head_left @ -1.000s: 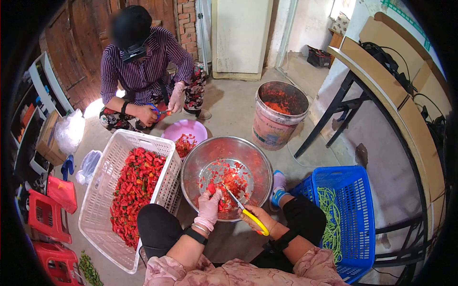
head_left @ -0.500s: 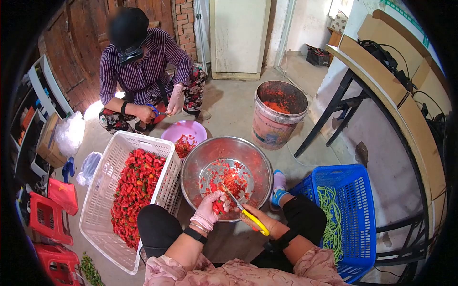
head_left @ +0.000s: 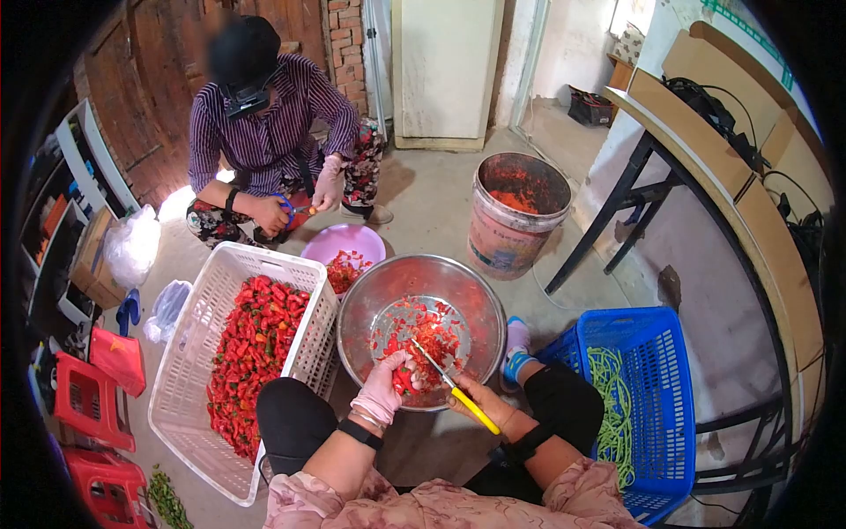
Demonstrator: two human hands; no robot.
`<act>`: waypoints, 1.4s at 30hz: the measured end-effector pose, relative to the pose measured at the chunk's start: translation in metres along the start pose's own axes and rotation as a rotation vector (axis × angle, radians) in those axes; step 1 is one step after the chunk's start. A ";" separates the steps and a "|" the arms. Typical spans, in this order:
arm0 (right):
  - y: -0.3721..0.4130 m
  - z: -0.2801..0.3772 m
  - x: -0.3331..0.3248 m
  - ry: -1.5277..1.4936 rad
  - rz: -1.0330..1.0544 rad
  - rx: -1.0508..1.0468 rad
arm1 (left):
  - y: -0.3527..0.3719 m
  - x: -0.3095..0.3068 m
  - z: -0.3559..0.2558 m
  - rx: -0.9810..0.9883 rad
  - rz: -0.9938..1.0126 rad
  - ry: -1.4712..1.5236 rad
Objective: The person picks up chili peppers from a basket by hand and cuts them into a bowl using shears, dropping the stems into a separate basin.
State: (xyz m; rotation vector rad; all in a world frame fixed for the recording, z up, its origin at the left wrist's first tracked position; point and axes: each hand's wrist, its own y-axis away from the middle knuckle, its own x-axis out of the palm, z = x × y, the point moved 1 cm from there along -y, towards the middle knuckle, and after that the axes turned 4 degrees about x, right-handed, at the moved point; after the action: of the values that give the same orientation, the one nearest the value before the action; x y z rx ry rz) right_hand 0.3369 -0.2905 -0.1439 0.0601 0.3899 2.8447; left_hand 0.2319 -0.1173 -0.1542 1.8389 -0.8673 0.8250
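Note:
My left hand [head_left: 384, 384], in a pale pink glove, is closed around a red pepper [head_left: 404, 379] over the near side of a steel bowl [head_left: 352, 309]. My bare right hand [head_left: 480, 406] grips yellow-handled scissors [head_left: 474, 409]. Their blades point up and left over the bowl, near the gloved fingers, and look closed. Chopped red pepper pieces [head_left: 432, 326] lie in the bowl. Left of it, a white crate [head_left: 189, 361] holds many whole red peppers [head_left: 256, 353].
Across from me a crouching person [head_left: 264, 123] holds blue-handled scissors by a pink bowl [head_left: 357, 240] of pepper pieces. A stained bucket [head_left: 502, 231] stands beyond my bowl. At right are a blue crate [head_left: 652, 397] with green beans and a table [head_left: 714, 181]. Red stools [head_left: 84, 401] stand left.
The scissor blades, spread apart before, now look closed, and the yellow handles have come together. The view has shifted slightly. The other person's gloved hand has moved a little.

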 end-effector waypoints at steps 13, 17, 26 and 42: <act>0.003 0.010 -0.007 0.505 -0.216 -0.082 | -0.004 0.006 -0.007 -0.132 -0.028 -0.103; 0.005 0.021 -0.006 0.509 -0.225 -0.116 | -0.003 0.012 -0.009 -0.066 -0.105 -0.142; -0.013 -0.018 -0.017 -0.207 -0.456 -0.092 | 0.005 0.021 -0.017 0.140 -0.240 -0.169; -0.015 0.026 -0.001 -0.308 -0.365 -0.028 | 0.095 0.050 -0.036 0.455 -0.231 -0.251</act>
State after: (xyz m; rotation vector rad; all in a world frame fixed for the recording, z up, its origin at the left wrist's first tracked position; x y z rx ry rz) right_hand 0.3441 -0.2700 -0.1228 0.3762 0.2623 2.4280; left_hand 0.1729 -0.1270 -0.0576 2.4308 -0.6321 0.6905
